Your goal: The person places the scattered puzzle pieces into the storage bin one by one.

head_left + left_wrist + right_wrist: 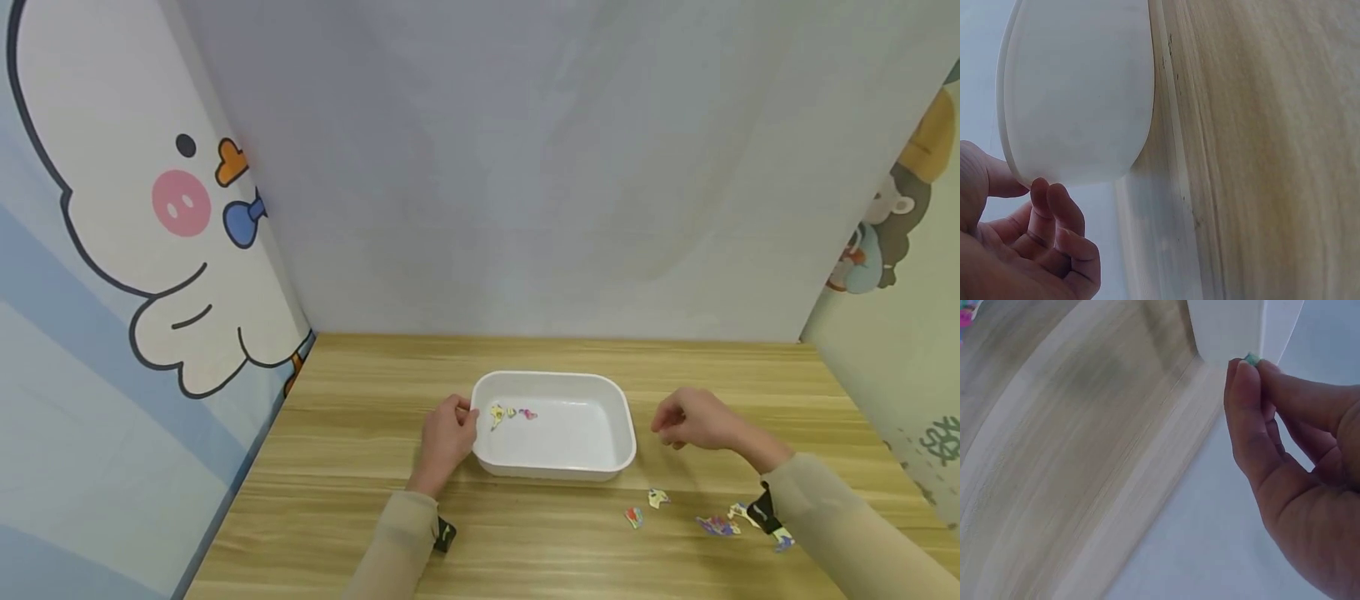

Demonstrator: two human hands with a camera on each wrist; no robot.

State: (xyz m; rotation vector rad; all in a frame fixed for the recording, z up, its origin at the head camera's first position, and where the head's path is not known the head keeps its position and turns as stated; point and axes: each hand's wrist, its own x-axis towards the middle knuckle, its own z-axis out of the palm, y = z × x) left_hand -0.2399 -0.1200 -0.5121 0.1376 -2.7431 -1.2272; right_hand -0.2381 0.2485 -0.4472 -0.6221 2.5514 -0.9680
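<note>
Fingertips (1246,378) of the right hand (701,418) close in a pinch with the thumb on a small green scrap (1252,359), only its edge showing, a grip that seems suited to something so tiny and thin. To the left of those fingers, near but apart, sits a white tray (570,442), its rim pinched at the far end between the thumb and fingers of the left hand (447,433), presumably to steady so light a container. Just inside the rim from the left fingers lie a yellow cutout (497,416), a smaller pale one (512,412) and a pink one (528,414), grouped perhaps because they were put down at that end. Nearer the person than the right fingers, more colorful cutouts (717,526) lie scattered on the wooden table (555,542), apparently placed within easy reach of that hand. Beyond both hands hangs a plain gray curtain (525,167), with a cartoon bird (112,250) on the wall to the left.
</note>
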